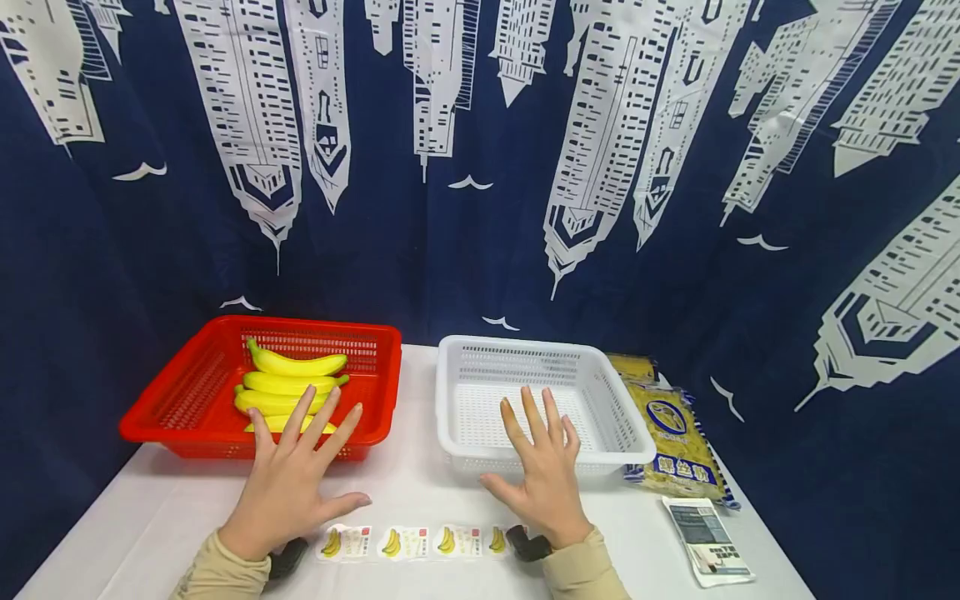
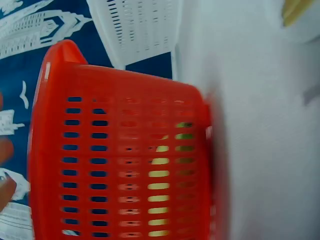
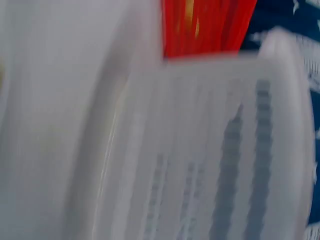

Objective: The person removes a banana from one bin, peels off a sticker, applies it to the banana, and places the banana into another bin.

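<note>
My left hand (image 1: 288, 487), fingers spread, hovers before the red basket (image 1: 150, 429), its fingertips overlapping the basket's front rim in the head view. Several yellow bananas (image 1: 300, 365) lie stacked inside that basket, the nearest partly hidden by my fingers. Over the front rim of the white basket (image 1: 637, 457) my right hand (image 1: 547, 483) is also spread and holds nothing. A row of banana stickers (image 1: 393, 542) lies on the table between my wrists. The left wrist view shows the red basket's slotted wall (image 2: 125, 165); the right wrist view, blurred, shows the white basket (image 3: 150, 125).
Right of the white basket lie yellow noodle packets (image 1: 675, 442) with blue print. A small stack of printed packets (image 1: 707, 542) sits at the table's right edge. Behind the white table (image 1: 416, 483) hangs a dark blue curtain (image 1: 420, 275) printed with white buildings.
</note>
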Available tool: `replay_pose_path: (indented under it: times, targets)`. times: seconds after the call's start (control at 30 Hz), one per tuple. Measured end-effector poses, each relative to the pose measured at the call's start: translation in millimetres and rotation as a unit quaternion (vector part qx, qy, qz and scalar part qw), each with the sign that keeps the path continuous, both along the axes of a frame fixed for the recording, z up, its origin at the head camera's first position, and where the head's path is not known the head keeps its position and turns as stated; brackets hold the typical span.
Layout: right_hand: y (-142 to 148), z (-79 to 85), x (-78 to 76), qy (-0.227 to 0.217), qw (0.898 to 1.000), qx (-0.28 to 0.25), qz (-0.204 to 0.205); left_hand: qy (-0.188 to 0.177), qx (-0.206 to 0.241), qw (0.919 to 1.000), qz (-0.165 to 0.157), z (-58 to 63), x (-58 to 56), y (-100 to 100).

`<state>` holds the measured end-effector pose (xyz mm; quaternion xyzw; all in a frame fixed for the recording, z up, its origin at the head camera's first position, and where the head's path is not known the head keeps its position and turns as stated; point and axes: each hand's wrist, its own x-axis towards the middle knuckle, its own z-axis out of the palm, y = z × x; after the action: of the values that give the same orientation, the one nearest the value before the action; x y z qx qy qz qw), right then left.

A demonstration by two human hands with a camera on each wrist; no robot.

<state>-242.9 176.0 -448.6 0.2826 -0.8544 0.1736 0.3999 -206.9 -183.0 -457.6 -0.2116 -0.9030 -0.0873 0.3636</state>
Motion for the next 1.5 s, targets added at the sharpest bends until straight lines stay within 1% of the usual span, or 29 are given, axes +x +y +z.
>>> replay_pose_path:
  times: [0.1,0.2,0.3,0.37,0.43,0.5,0.63,0.73,0.8,0.83,0.9,0.97,1.03,1.07,1.13,1.2,1.23,1.3,1.37,1.43,1.5]
  targets:
    - [-21,3.9,0.3,-0.027,0.999,-0.010,0.033,-0.018,0.070,0.9972,0.018,-3.5,-1.8,-4]
    - [-48,7.9,-2.7,-0.060,0.994,-0.036,0.083,-0.014,0.131,0.9910,0.023,-6.3,-5.2,-8]
    - [-74,11.4,-10.3,-0.080,0.986,-0.060,0.129,0.013,0.167,0.9858,0.017,-9.1,-9.5,-11]
    - [-88,14.1,-15.7,-0.082,0.984,-0.059,0.147,0.031,0.191,0.9811,0.010,-11.0,-11.6,-12]
    - [-100,15.4,-20.2,-0.077,0.985,-0.041,0.149,0.045,0.213,0.9759,0.003,-12.9,-13.0,-13]
    - [-108,15.2,-22.8,-0.070,0.988,-0.012,0.138,0.054,0.230,0.9718,-0.001,-14.2,-13.3,-12]
    - [-117,12.4,-24.1,-0.057,0.990,0.053,0.121,0.069,0.241,0.9679,-0.006,-14.5,-13.3,-10]
    - [-123,11.7,-24.3,-0.037,0.988,0.092,0.116,0.082,0.250,0.9648,-0.003,-9.8,-13.1,-11]
    - [-126,12.3,-24.8,-0.021,0.988,0.106,0.112,0.075,0.258,0.9632,0.003,-3.2,-12.6,-13]
    - [-128,12.4,-25.3,-0.016,0.987,0.111,0.114,0.065,0.262,0.9629,0.012,1.2,-11.9,-15]
    - [-131,12.8,-25.9,-0.004,0.986,0.120,0.116,0.022,0.271,0.9616,0.034,12.7,-10.8,-21]
    - [-133,12.6,-26.4,0.003,0.985,0.125,0.116,-0.041,0.276,0.9589,0.054,28.0,-11.4,-31]
    - [-135,12.0,-26.7,0.005,0.986,0.122,0.117,-0.110,0.264,0.9557,0.070,45.6,-15.0,-46]
    - [-136,11.8,-26.6,0.003,0.987,0.114,0.116,-0.143,0.257,0.9531,0.071,55.0,-18.8,-55]
    - [-136,10.8,-27.3,-0.004,0.989,0.097,0.116,-0.193,0.230,0.9512,0.071,71.9,-29.3,-76]
    - [-137,10.2,-28.0,-0.010,0.990,0.081,0.118,-0.221,0.195,0.9531,0.068,84.9,-42.9,-97]
    - [-137,9.5,-28.4,-0.012,0.990,0.075,0.118,-0.230,0.182,0.9537,0.066,89.4,-50.5,-107]
    - [-137,8.9,-29.1,-0.014,0.991,0.068,0.118,-0.247,0.162,0.9533,0.064,95.0,-65.3,-123]
    - [-137,8.4,-29.3,-0.014,0.990,0.064,0.121,-0.267,0.154,0.9493,0.064,96.6,-77.9,-136]
    - [-137,7.6,-29.8,-0.014,0.990,0.063,0.124,-0.290,0.154,0.9423,0.065,95.1,-88.4,-146]
    - [-137,7.4,-30.1,-0.017,0.990,0.061,0.130,-0.314,0.155,0.9345,0.065,90.7,-97.4,-154]
